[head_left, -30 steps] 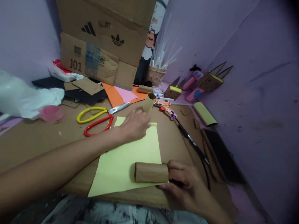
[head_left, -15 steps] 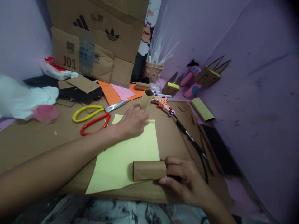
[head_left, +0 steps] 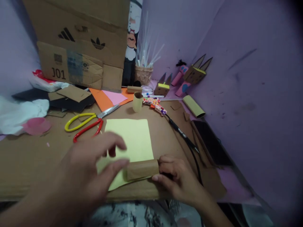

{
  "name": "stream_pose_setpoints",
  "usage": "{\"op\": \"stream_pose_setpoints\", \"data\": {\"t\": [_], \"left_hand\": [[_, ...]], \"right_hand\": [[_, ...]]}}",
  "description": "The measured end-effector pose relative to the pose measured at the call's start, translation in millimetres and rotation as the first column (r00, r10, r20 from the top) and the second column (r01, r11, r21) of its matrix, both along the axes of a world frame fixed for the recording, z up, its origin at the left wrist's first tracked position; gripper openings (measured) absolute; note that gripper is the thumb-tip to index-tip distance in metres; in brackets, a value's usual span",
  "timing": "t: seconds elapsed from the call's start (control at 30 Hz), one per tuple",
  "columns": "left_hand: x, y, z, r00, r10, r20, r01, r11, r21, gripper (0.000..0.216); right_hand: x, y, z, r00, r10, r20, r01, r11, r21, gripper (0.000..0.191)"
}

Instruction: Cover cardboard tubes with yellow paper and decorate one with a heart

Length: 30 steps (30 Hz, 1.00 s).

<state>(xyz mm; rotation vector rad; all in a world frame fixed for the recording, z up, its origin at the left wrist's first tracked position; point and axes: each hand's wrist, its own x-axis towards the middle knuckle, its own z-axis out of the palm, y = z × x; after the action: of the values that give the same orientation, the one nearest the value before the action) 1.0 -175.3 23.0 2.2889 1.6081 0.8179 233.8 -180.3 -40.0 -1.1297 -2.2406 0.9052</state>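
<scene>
A brown cardboard tube (head_left: pixel 143 169) lies across the near end of a pale yellow sheet of paper (head_left: pixel 132 137). My right hand (head_left: pixel 178 176) grips the tube's right end, with the thumb low and the fingers over the top. My left hand (head_left: pixel 94 167), slightly blurred, hovers over the paper's left side. Its thumb and fingers are apart and nothing is between them; the thumb tip is close to the tube's left end. A short yellow-covered tube (head_left: pixel 137 102) stands upright beyond the paper's far edge.
Scissors (head_left: pixel 91 121) with yellow and red handles lie left of the paper. A flower-patterned glue gun (head_left: pixel 156 105) trails its black cord (head_left: pixel 182 134) to the right. A dark phone (head_left: pixel 210 143) rests by the wall, near another yellow tube (head_left: pixel 194 106). A large cardboard box (head_left: pixel 78 41) stands behind.
My left hand has come back from the paper's far edge towards the near tube and opened. The short yellow tube stands free of it. My right hand keeps its hold; the view has shifted.
</scene>
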Motion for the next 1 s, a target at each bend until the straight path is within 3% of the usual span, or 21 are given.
{"op": "stream_pose_setpoints", "data": {"t": [0.07,0.13,0.27,0.4,0.53,0.77,1.0], "left_hand": [[-1,-30,-13.4,0.989,-0.083,-0.126,0.09,0.995,0.051,0.009],[0,-44,-32.2,0.977,-0.086,-0.197,0.102,0.992,0.075,0.009],[6,-41,-52.1,0.973,-0.088,-0.215,0.071,0.994,-0.085,0.004],[13,-31,-46.8,0.991,-0.056,-0.12,0.019,0.956,-0.293,0.013],[15,-28,-44.1,0.999,-0.025,-0.029,0.012,0.918,-0.396,0.014],[12,-29,-50.8,1.0,0.017,0.022,-0.007,0.926,-0.377,0.021],[15,-29,-44.0,1.0,-0.013,-0.025,0.005,0.947,-0.321,0.021]], "right_hand": [[0,-1,0.4,1.0,-0.016,0.005,0.016,1.0,-0.004,0.031],[0,-1,0.5,1.0,-0.025,0.01,0.025,1.0,0.001,0.03],[-1,-2,0.5,0.999,-0.031,0.02,0.031,0.999,0.008,0.03],[-1,-3,-0.6,0.998,-0.049,0.03,0.049,0.999,-0.005,0.029],[-1,-2,-1.7,0.997,-0.062,0.038,0.062,0.998,-0.015,0.03],[-2,-1,2.1,0.998,-0.061,0.026,0.061,0.998,-0.023,0.031],[-4,-2,0.9,0.998,-0.062,0.005,0.062,0.998,0.001,0.031]]}}
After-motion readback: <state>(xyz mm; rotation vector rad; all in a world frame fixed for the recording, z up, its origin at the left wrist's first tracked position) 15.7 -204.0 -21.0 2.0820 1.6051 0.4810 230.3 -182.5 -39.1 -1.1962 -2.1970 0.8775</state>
